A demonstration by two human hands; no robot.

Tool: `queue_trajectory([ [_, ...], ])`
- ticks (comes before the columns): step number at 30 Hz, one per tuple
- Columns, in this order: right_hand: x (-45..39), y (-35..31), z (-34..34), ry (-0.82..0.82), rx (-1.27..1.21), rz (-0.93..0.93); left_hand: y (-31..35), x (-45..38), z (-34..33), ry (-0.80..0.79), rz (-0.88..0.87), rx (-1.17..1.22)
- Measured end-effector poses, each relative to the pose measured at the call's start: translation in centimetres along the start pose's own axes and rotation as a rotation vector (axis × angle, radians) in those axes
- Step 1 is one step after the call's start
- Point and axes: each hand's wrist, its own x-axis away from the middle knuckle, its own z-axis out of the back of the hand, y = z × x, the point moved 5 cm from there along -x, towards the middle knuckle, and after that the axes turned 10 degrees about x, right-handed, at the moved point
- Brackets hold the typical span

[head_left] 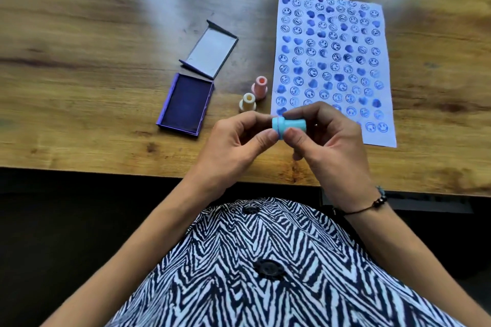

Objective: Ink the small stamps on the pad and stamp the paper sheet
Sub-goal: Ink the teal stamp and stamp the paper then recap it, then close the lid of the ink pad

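A small light-blue stamp (290, 126) lies sideways in the air between both hands, above the table's near edge. My left hand (236, 141) pinches its cap end with thumb and fingers. My right hand (326, 135) grips its body. The white paper sheet (332, 61) lies at the right, covered with several rows of blue smiley and heart prints. The open purple ink pad (187, 103) sits left of the hands, its lid (210, 52) folded back. A pink stamp (259, 87) and a cream stamp (248, 105) stand upright between pad and paper.
The wooden table (79, 61) runs across the view, its near edge (106, 171) just below the hands. My black-and-white patterned garment (265, 260) fills the bottom. A beaded bracelet (377, 202) is on the right wrist.
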Motion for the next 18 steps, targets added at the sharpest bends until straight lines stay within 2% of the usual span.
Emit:
queue_trajectory([
  [5, -0.9, -0.8, -0.9, -0.030, -0.136, -0.078, 1.6, -0.3, 0.5, 0.093, -0.114, -0.263],
  [8, -4.0, -3.1, -0.8, -0.065, -0.050, 0.012, 3.8, -1.8, 1.6, 0.179, -0.176, -0.334],
  [10, -7.6, -4.8, -0.6, -0.038, 0.216, 0.139, 5.2, -3.3, 2.9, 0.263, -0.218, -0.449],
  [12, -11.2, -5.8, -1.1, 0.000, 0.624, 0.261, 6.0, -4.9, 4.4, 0.348, -0.222, -0.562],
  [14, -13.9, -5.3, -2.5, -0.044, 0.922, 0.324, 6.1, -6.4, 5.9, 0.397, -0.201, -0.656],
  [18, -15.5, -3.1, -4.8, -0.180, 1.139, 0.333, 4.9, -9.6, 7.5, 0.391, -0.137, -0.922],
])
